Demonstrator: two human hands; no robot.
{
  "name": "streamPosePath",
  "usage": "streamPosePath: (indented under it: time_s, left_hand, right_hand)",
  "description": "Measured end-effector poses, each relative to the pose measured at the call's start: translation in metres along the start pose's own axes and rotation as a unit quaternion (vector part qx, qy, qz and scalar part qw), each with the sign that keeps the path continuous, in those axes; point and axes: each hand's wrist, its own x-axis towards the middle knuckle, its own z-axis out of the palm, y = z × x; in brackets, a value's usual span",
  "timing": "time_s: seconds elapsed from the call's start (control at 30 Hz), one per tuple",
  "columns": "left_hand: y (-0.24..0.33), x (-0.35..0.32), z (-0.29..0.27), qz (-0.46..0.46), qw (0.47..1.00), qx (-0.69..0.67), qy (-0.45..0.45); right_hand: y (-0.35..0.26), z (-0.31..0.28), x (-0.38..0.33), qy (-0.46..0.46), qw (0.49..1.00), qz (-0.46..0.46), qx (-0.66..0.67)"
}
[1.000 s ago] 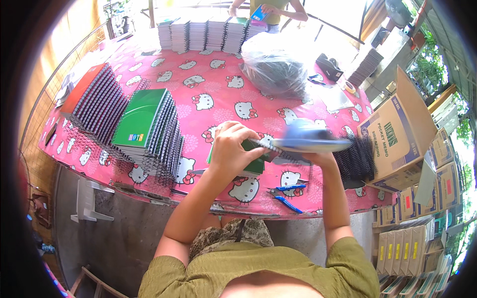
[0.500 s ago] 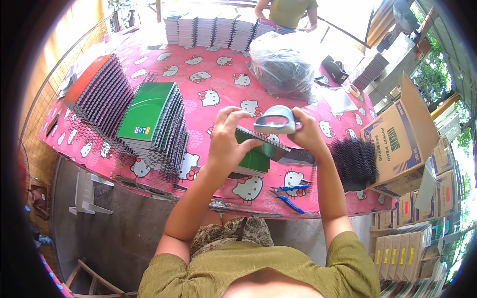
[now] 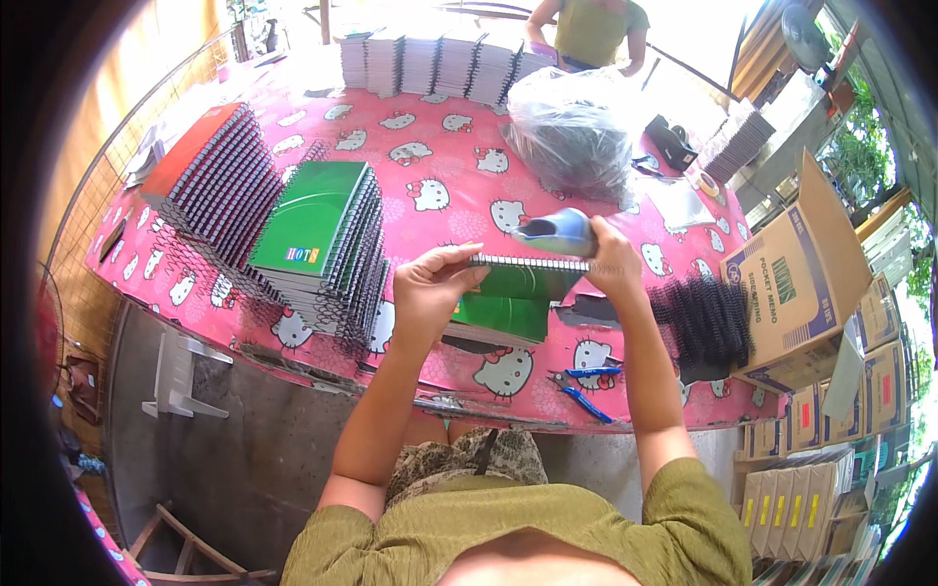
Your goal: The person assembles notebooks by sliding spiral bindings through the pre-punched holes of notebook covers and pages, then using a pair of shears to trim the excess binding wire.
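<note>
My left hand (image 3: pixel 432 293) pinches the left end of a green notebook (image 3: pixel 528 281), tilted up with its spine edge on top; a row of white marks runs along that edge. In my right hand (image 3: pixel 614 262) is a grey-blue rounded plastic tool (image 3: pixel 559 234), its kind unclear, held above the spine's right end. That hand's fingers are partly hidden behind the tool and the notebook's corner. Beneath lies a low stack of green-covered notebooks (image 3: pixel 500 320). Blue-handled cutters (image 3: pixel 588 391) rest near the table's front edge, right of that stack.
A stack of green spiral notebooks (image 3: pixel 311 220) and a red-covered stack (image 3: pixel 200 146) stand left. Black coils (image 3: pixel 699 327) lie beside an open carton (image 3: pixel 806 283) at right. Farther back are a plastic bag (image 3: pixel 572 132), a tape dispenser (image 3: pixel 671 142) and another person (image 3: pixel 596 34).
My right hand has turned the grey-blue tool, so its wide opening no longer faces me. The held notebook has tilted, its spine edge now nearly level. The view has shifted slightly.
</note>
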Motion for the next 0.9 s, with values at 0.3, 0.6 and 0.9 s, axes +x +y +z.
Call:
streamPosePath:
  time_s: [0.3, 0.6, 0.9]
  left_hand:
    - [0.016, 0.005, 0.020, 0.185, 0.982, 0.015, -0.010]
    - [-0.009, -0.056, 0.029, 0.307, 0.908, 0.280, -0.052]
    - [-0.008, -0.067, 0.036, 0.259, 0.941, 0.218, 0.005]
  right_hand:
    - [0.034, 0.010, -0.142, 0.010, 0.988, -0.138, 0.068]
    - [0.010, 0.017, -0.198, -0.012, 0.988, -0.083, 0.128]
    - [-0.057, -0.011, -0.162, 0.059, 0.963, -0.125, 0.232]
